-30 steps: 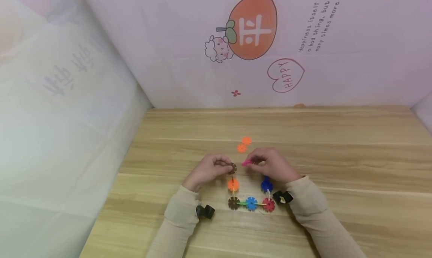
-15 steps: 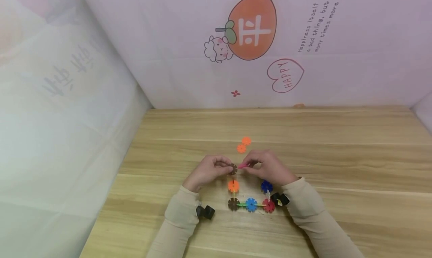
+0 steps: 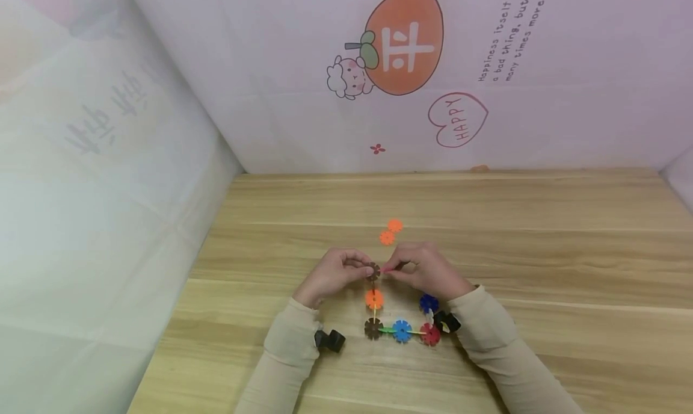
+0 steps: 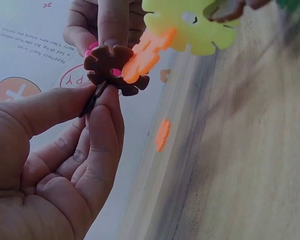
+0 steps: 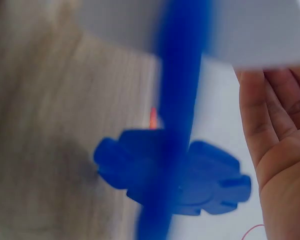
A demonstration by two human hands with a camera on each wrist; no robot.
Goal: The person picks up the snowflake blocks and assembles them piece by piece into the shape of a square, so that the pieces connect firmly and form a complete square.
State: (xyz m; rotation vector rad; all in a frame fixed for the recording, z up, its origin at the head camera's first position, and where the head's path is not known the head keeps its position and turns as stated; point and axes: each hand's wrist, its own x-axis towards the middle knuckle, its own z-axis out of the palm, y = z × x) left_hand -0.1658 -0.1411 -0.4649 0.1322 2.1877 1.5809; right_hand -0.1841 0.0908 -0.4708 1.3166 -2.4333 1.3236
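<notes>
Between thumb and fingers, my left hand [image 3: 341, 272] pinches a brown notched disc [image 3: 373, 272], the upper-left end of a chain of linked plastic discs. My right hand [image 3: 425, 269] pinches a pink disc [image 3: 387, 271] edge-on at the brown disc's right side. In the left wrist view, the pink disc [image 4: 91, 48] is mostly hidden behind a brown disc [image 4: 110, 69]; whether they interlock I cannot tell. The chain runs down through an orange disc [image 3: 374, 299], a brown corner disc [image 3: 373, 328], a light blue disc [image 3: 402, 331] and a red disc [image 3: 430, 334], then up to a dark blue disc [image 3: 429, 302].
Two loose orange discs [image 3: 387, 237] lie on the wooden table [image 3: 541, 239] beyond the hands. A printed cloth [image 3: 271, 101] hangs behind the table and along its left side. In the right wrist view, blue discs [image 5: 210, 175] and a blurred white piece block much.
My right hand has moved left and slightly down, bringing the pink disc to the brown disc's edge. The left hand stays almost still, and the chain's lower right part has shifted slightly.
</notes>
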